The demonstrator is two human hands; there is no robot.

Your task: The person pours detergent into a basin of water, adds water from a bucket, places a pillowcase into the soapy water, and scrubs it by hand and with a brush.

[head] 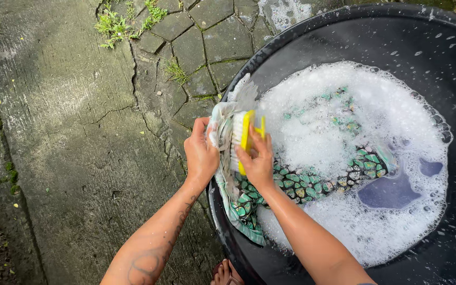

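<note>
We count one black tub [291, 37], one patterned green cloth [302, 184], one yellow brush [246, 138], two hands and one foot [227, 273] at the lower edge. Suds [333, 132] cover most of the water. The cloth hangs over the tub's near rim, its other end sunk in foam. Our left hand [200, 154] has fingers curled tight, gripping the bunched cloth at the rim. Our right hand [258, 161] has fingers closed around the brush, pressing its bristles against the cloth. Cracked paving [80, 132] lies beside the tub, grass [113, 24] in its joints.
</note>
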